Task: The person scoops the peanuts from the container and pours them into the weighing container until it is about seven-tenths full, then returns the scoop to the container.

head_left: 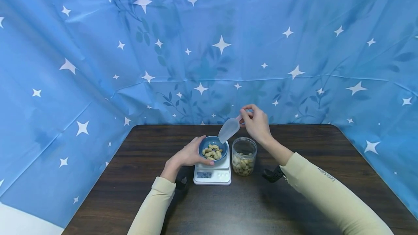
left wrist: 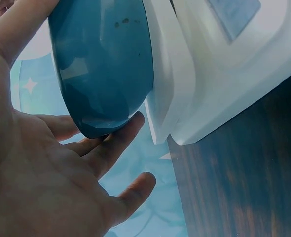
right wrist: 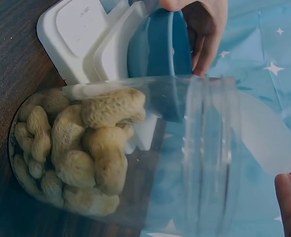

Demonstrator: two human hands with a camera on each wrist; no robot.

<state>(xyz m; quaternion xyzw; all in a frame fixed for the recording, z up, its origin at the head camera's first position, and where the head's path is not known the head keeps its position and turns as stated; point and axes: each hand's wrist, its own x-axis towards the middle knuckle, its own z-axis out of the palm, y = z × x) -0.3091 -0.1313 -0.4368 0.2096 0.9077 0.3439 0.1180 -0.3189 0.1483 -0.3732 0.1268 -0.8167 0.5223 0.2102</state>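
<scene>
My left hand [head_left: 189, 154] holds a small blue bowl [left wrist: 106, 59] with the thumb on its near side and fingers round the far side. Several peanuts in the shell [head_left: 213, 152] lie in the bowl, which sits on a white kitchen scale [head_left: 212, 181] with its display lit. Between thumb and fingers, my right hand [head_left: 256, 122] pinches the handle of a translucent scoop [head_left: 229, 130]. The scoop's blade slants down, its tip by the bowl's right rim. Just right of the scale stands a clear, lidless jar [right wrist: 175, 173] with peanuts [right wrist: 101, 163] in its lower part.
The dark wooden table [head_left: 228, 209] extends on both sides of the scale and jar. Behind it hangs a blue curtain [head_left: 209, 64] with white stars. A black device [head_left: 273, 174] is strapped under the right wrist.
</scene>
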